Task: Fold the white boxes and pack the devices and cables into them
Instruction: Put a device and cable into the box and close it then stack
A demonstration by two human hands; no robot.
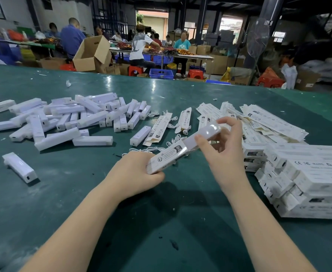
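A white box [169, 155], printed with black text, is held tilted above the green table [122, 222], with a white device [206, 132] protruding from its upper open end. The left hand [137, 171] grips the box's lower end, fingers curled round it; the right hand [223, 142] pinches the device between thumb and fingers near the box mouth. Coiled white cables [173, 141] lie on the table just behind the box. A loose heap of white devices [78, 116] spreads to the left, flat unfolded boxes [259, 120] lie behind the right hand, and packed boxes [306, 179] are stacked at right
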